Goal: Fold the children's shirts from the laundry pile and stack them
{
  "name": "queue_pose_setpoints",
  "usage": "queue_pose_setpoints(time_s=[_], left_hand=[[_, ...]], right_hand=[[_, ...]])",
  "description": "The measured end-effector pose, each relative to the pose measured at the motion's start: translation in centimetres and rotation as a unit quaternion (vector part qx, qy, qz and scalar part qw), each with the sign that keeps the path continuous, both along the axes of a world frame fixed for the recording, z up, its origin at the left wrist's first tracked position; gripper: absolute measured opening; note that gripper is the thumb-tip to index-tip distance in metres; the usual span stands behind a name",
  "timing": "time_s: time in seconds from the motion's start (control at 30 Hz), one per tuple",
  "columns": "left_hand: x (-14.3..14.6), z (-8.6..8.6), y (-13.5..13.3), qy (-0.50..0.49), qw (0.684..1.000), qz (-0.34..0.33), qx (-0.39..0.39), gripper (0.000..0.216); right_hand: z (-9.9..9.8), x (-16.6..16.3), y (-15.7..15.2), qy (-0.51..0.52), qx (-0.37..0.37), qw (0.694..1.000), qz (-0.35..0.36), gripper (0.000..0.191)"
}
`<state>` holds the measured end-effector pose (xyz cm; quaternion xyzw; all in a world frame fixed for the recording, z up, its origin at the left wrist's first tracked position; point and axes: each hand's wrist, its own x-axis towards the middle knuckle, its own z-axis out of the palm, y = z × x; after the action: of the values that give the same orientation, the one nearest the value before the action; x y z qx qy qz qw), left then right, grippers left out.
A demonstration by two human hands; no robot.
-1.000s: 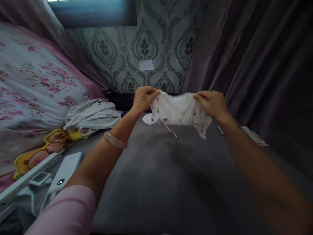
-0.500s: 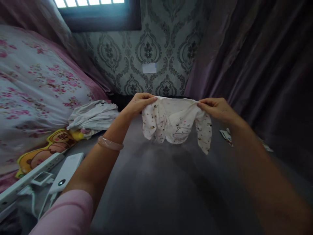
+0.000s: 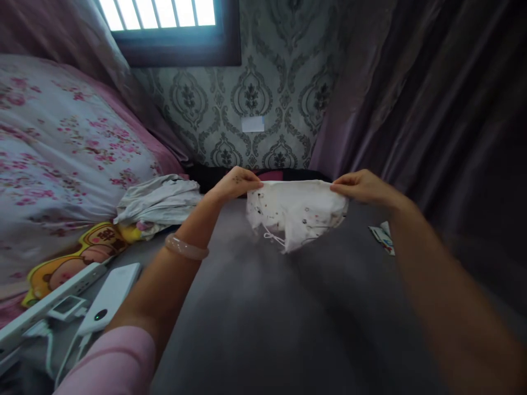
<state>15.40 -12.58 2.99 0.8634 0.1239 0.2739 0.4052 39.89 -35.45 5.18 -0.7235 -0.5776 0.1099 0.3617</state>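
Observation:
A small white baby garment [image 3: 297, 214] with tiny printed dots and a thin tie string hangs in the air above the grey bed surface [image 3: 263, 318]. My left hand [image 3: 236, 184] pinches its left top corner, fingers closed on the cloth. My right hand [image 3: 362, 188] pinches the right top corner the same way. The garment is stretched flat between the two hands and its lower part swings forward. A pale bangle [image 3: 186, 248] sits on my left wrist.
A crumpled pale cloth pile [image 3: 160, 200] lies left of my left hand. A floral quilt [image 3: 61, 159] fills the left side. A white power bank [image 3: 107, 299], a power strip [image 3: 45, 310] and a yellow cartoon cushion [image 3: 78, 258] lie at lower left. Purple curtains [image 3: 432, 109] hang right.
The garment hung open with sleeves down half a second ago; now its lower part has swung up and forward. Both hands stayed at its top corners and dropped slightly.

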Motion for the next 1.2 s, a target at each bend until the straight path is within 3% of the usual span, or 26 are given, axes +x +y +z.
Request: queue_pose_setpoints(time_s=[0.27,0.5,0.77,0.97,1.07,1.2], left_hand=[[1.0,-0.6,-0.2,-0.071,0.994,0.004,-0.079,0.031],[0.9,-0.8,0.3,-0.092,0.993,-0.002,-0.069,0.036],[1.8,-0.9,-0.3,-0.123,0.989,0.052,-0.066,0.034],[3.0,-0.4,-0.6,-0.186,0.977,0.095,0.042,0.027],[2.6,-0.3,-1.5,-0.209,0.951,0.152,0.171,0.027],[0.0,-0.3,-3.6,-0.197,0.904,0.21,0.317,0.032]], right_hand=[[-0.9,0.5,0.6,0.035,0.035,0.999,0.009,0.037],[-0.4,0.1,0.6,0.015,0.054,0.996,-0.063,0.034],[-1.4,1.6,2.9,-0.052,0.17,0.978,-0.111,0.033],[-1.3,0.6,3.2,-0.18,0.234,0.93,-0.221,0.029],[-1.4,-0.9,2.0,-0.251,0.233,0.904,-0.257,0.032],[-2.1,-2.8,-0.8,-0.341,0.217,0.868,-0.289,0.039]])
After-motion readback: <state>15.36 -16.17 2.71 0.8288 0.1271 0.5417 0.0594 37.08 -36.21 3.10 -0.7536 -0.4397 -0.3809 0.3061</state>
